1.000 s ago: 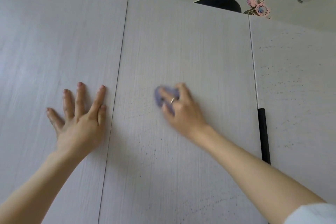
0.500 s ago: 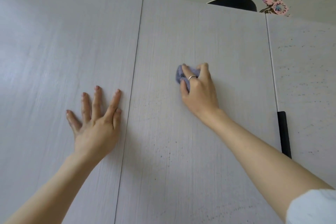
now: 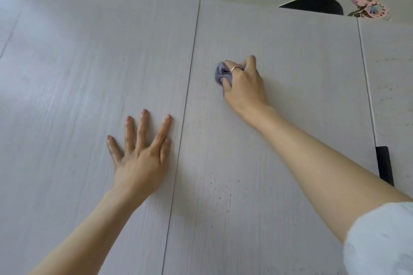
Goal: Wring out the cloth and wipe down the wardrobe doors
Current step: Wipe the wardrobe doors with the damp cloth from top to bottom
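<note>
1. High on the pale wood-grain middle wardrobe door (image 3: 279,118), wiping is under way; dark specks lower down on it and on the right-hand door (image 3: 393,78) look not yet wiped.
2. Bunched in the curled fingers of the right hand (image 3: 244,87), the small grey-blue cloth (image 3: 220,73) is pressed to the panel, showing at the fingers' left.
3. Fingers spread, the left hand (image 3: 140,154) rests flat on the left door (image 3: 78,73).

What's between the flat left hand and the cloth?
Head view: only the seam between doors, then bare door panel. Left hand lies flat; right hand grips the cloth.
</note>
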`<state>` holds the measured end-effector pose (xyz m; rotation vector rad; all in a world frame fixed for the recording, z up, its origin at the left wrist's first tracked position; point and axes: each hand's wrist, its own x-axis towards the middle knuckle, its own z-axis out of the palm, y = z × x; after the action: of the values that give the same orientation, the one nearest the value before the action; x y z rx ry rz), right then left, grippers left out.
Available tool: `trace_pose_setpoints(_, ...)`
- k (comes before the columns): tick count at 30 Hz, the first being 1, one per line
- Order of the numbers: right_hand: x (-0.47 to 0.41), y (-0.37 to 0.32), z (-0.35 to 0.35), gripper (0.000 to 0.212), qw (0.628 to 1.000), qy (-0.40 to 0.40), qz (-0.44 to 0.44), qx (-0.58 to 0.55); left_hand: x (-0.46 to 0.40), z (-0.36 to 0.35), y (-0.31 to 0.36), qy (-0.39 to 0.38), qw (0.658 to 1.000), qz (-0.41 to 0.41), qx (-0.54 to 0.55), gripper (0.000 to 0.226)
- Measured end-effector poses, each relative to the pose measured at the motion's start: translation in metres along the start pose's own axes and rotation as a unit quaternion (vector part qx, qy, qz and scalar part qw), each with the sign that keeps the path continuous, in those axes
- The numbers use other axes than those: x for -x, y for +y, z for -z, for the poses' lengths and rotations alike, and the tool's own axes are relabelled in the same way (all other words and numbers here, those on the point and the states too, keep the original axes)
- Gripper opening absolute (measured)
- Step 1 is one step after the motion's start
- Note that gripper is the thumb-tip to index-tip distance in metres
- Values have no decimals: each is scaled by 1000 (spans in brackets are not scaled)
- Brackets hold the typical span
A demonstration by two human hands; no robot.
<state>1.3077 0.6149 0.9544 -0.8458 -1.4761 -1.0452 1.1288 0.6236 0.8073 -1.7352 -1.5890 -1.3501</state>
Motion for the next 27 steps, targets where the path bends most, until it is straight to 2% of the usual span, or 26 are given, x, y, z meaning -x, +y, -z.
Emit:
trace_pose_setpoints(3,42,-13,-13,26,987,-23,157,-18,-1,1,-1,-6,1000,1,-6,47)
trace_pose_setpoints(5,80,-18,-9,31,957,-77,276,-50,-2,2,-1,-8,1000,-1,-10,48)
trace_pose_setpoints(7,88,-13,-2,25,927,-129,351,-34,-1,2,-1,-9,1000,-4,-10,49)
trace_pose_setpoints(9,66,-8,0,23,936,-121,331,-13,0,2,-2,-11,1000,-6,-10,48)
trace_pose_setpoints(12,7,-8,-3,27,991,-41,128,4,1,2,-3,-14,1000,-9,-16,48)
trace_pose_setpoints(14,-15,-12,-5,35,999,-23,32,-13,1,2,-4,-13,1000,-12,-20,48)
trace_pose_setpoints(15,-14,-16,-8,37,999,-21,20,-23,2,1,-5,-12,1000,-13,-21,48)
trace_pose_setpoints(17,8,-22,-13,37,997,-22,61,-32,2,1,-6,-11,1000,-16,-15,48)
trace_pose_setpoints(19,46,-25,-18,33,987,-12,160,-32,1,0,-7,-2,1000,-18,-14,48)
trace_pose_setpoints(21,87,-25,-19,32,977,-14,208,-50,4,-2,-9,3,1000,-15,-16,48)
trace_pose_setpoints(24,144,-25,-13,32,957,-87,266,-80,15,-8,-13,3,1000,-1,-6,49)
trace_pose_setpoints(27,158,-20,-4,31,915,-166,363,-52,27,-13,-16,-1,1000,11,-6,49)
